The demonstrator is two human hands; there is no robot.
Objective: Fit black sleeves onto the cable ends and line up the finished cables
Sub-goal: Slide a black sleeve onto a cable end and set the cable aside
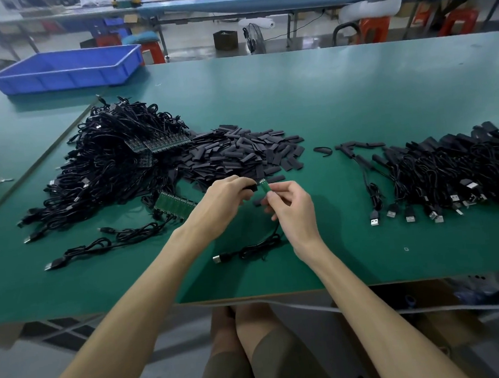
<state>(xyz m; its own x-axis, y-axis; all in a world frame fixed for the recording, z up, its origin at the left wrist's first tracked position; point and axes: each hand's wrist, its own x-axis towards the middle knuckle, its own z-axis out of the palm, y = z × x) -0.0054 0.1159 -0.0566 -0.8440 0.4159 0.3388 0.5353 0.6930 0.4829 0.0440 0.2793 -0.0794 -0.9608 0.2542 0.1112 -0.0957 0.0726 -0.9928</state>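
At a green counter (353, 93), a worker's left hand (225, 198) pinches a black sleeve (250, 187) just short of the small green board (265, 187) ending a USB cable (258, 244), which the right hand (293, 206) pinches in turn, both grips closed on their parts. The sleeve heap (240, 154) lies just behind, and finished cables (448, 175) are lined up at right. A skewed approach could snag the sleeve's mouth on the board's corners, or strain the wire where it joins.
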